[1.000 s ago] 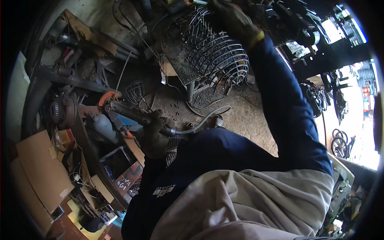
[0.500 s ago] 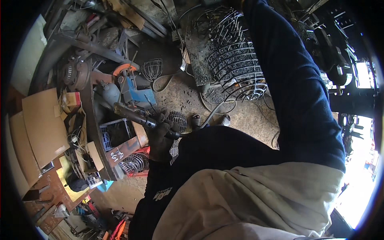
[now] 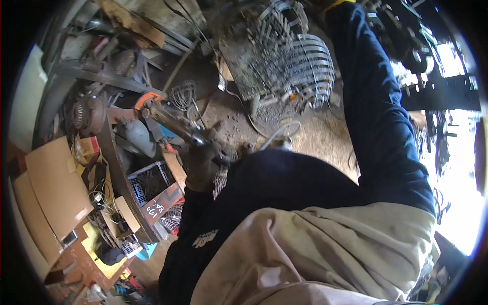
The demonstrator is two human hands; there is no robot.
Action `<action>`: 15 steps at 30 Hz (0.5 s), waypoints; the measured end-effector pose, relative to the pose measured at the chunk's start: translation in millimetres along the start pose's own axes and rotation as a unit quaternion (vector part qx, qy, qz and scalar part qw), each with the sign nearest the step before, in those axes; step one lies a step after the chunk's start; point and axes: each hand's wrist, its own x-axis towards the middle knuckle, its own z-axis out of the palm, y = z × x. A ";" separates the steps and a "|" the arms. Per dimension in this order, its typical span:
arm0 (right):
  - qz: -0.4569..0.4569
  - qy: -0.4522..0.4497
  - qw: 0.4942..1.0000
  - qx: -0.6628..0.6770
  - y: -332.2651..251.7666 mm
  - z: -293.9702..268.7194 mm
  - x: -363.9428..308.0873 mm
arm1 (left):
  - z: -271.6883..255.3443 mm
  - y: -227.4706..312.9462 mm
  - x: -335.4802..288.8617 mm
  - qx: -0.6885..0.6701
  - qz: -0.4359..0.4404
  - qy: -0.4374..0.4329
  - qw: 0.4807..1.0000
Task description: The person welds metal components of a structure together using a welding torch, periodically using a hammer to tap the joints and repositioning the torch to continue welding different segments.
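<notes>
My left hand (image 3: 202,160), in a dark glove, is closed round a long barrel-shaped metal tool (image 3: 175,120). A pale hose (image 3: 278,133) runs over the floor behind it; where it joins the tool cannot be seen now. The tool's front end points up and left, over a machine with an orange guard (image 3: 147,99), and is blurred. My right arm (image 3: 384,112), in a dark blue sleeve, stretches to the top edge. Of my right hand only a bit of yellow (image 3: 337,5) shows; its fingers are hidden. Left of it lies a ribbed metal basket (image 3: 311,63) on a dirty board (image 3: 239,66).
At the left stands a bench holding a grey rounded canister (image 3: 136,137), a plastic crate (image 3: 145,180) and cardboard boxes (image 3: 53,180). A wire cage (image 3: 184,95) lies beyond the tool. Dark metal framework (image 3: 437,94) lines the right side, before bright daylight.
The tool's front end has swung upward, toward the orange guard, with my left hand still round it. The view has shifted, and some yellow at my right hand now shows.
</notes>
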 end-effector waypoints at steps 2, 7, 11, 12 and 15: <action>-0.008 0.006 0.994 0.107 -18.9 -16.5 -26.2 | -16.1 5.5 2.9 0.325 0.093 -0.040 0.940; -0.082 0.057 0.989 -0.112 -57.6 -31.0 -145.2 | 21.1 26.1 22.7 0.305 0.122 -0.145 0.933; 0.135 0.167 0.946 0.242 -48.6 -24.0 -215.3 | 57.7 50.0 30.5 0.190 -0.078 -0.110 0.972; 0.166 0.180 0.945 0.215 -43.9 -19.7 -233.1 | 57.8 43.5 37.6 0.119 -0.081 -0.133 0.981; 0.231 0.229 0.946 0.004 -11.1 -11.0 -301.6 | 54.7 35.0 64.8 0.089 -0.071 -0.254 0.961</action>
